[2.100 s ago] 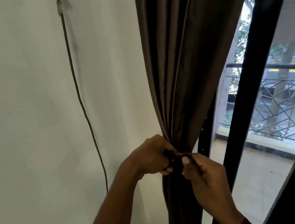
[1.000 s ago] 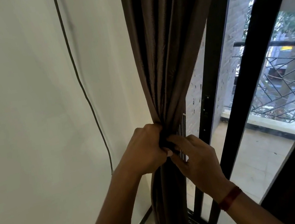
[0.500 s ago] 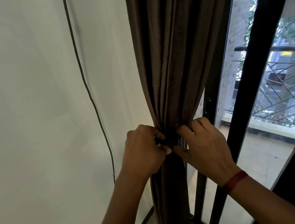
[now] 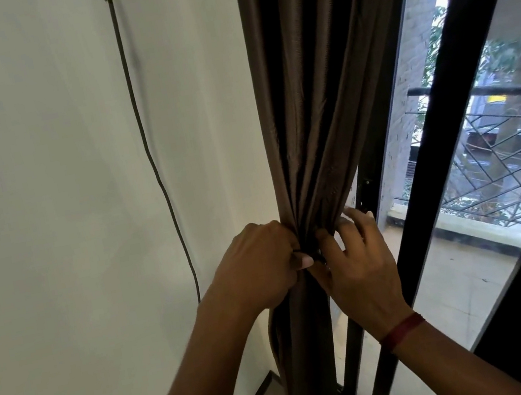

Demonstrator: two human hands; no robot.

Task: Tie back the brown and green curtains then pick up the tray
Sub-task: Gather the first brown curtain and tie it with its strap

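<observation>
At the gathered waist of the brown curtain (image 4: 309,126), both hands are working close together. The left hand (image 4: 258,269) is gripping the curtain from its left side, fingers curled into the bunched folds and thumb pressing a thin dark tie (image 4: 315,257) against the cloth. The right hand (image 4: 360,270) is meeting it from the curtain's right side: forefinger and thumb are closing on the same tie, while the other fingers are lying loosely spread over the folds. The curtain is hanging upright, drawn into a narrow bundle at the grip and falling straight below it. A red thread (image 4: 403,330) is circling the right wrist, below the gathered point. Left of the curtain, a dark cable (image 4: 160,187) is running down the white wall (image 4: 44,200). Right of the curtain, a black window frame (image 4: 462,127) is standing, with a balcony railing (image 4: 517,159) showing beyond the glass.
</observation>
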